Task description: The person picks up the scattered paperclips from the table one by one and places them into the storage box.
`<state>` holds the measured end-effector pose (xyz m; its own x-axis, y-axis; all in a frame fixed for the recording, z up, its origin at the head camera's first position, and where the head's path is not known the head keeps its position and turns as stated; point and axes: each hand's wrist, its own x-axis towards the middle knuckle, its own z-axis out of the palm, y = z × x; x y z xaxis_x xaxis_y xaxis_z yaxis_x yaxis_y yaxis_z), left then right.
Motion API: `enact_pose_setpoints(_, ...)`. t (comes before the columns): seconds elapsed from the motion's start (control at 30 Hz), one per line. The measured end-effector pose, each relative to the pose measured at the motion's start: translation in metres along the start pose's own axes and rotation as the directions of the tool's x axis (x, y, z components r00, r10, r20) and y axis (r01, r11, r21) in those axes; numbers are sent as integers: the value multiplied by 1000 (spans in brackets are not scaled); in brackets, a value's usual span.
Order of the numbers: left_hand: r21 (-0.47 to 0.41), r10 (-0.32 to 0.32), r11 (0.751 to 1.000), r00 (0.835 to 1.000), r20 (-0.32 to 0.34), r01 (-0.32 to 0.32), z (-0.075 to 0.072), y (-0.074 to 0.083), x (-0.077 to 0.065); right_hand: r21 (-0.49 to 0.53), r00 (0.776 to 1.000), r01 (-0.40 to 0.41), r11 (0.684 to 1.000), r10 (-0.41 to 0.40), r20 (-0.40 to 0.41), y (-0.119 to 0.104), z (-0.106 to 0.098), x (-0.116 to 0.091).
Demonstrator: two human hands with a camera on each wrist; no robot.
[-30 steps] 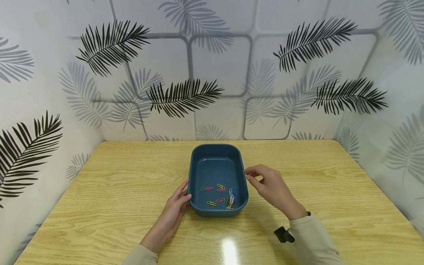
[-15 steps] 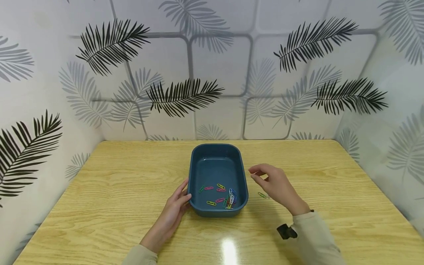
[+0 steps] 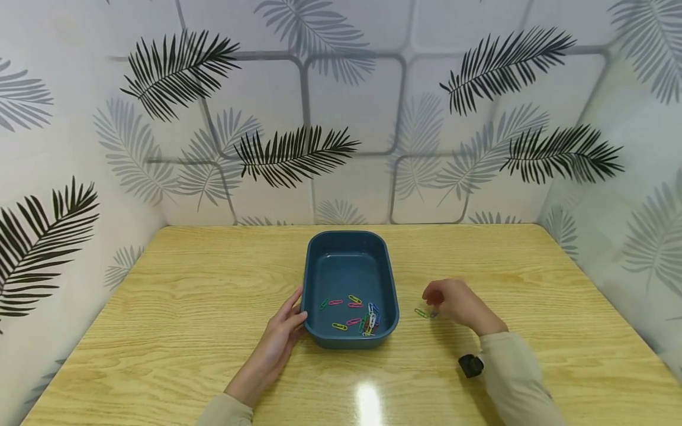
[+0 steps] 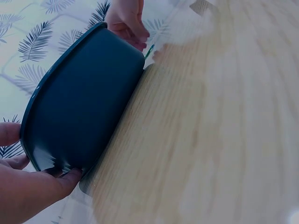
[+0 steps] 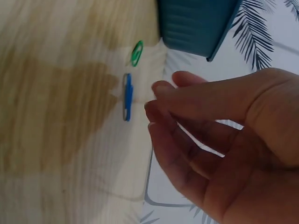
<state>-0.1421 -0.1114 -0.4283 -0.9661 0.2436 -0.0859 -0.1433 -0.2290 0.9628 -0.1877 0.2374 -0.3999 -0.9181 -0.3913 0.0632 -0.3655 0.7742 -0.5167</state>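
In the head view a dark blue rectangular bin (image 3: 348, 266) stands on the table, with several coloured paper clips (image 3: 371, 320) on its floor, mostly at the near right. My left hand (image 3: 278, 337) holds the bin's left side, its thumb by the rim; in the left wrist view the fingers (image 4: 70, 179) touch the outer wall. My right hand (image 3: 458, 303) hovers right of the bin, fingers loosely bent, holding nothing. In the right wrist view a green paper clip (image 5: 137, 53) and a blue paper clip (image 5: 127, 97) lie on the table just beyond its fingertips.
The light wood table (image 3: 213, 284) runs back to a wall (image 3: 351, 106) with leaf patterns. A black band piece (image 3: 471, 365) hangs at the right sleeve (image 3: 514, 367). Light glares off the table's near middle.
My right hand has moved away from the bin's right rim, rightward and down towards the loose paper clips, which have come into view. The left hand and the bin have stayed put.
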Motion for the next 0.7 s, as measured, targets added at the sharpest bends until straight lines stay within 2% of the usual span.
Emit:
enact_pose_setpoints(0.1,5,1,1000,1000,2,-1,0,0,0,-43,1000,0,999,1,30,3,2,-1)
enact_pose_setpoints(0.37,9,0,1000,1000,1,0,0,0,1,-103,1000,-24,994,25,12,1,3,-3)
enact_pose_setpoints(0.7,3,-5,1000,1000,-3,5,1,1,0,-103,997,-36,994,43,60,6,1,-3)
